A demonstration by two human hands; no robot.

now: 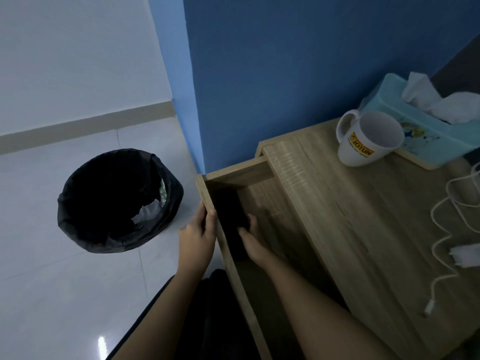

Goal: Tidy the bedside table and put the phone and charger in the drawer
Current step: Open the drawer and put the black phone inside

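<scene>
Both my forearms reach down: my left hand (198, 237) grips the open drawer's (207, 196) front edge, my right hand (253, 241) clasps the dark phone (230, 211) inside it. Charger (465, 254) lies on the tabletop (363, 203).

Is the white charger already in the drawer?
No, the white charger and its cable lie on the bedside table, outside the open drawer.

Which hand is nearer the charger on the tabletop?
Right. The right hand is inside the drawer, closer to the charger; the left hand grips the drawer's outer front.
</scene>
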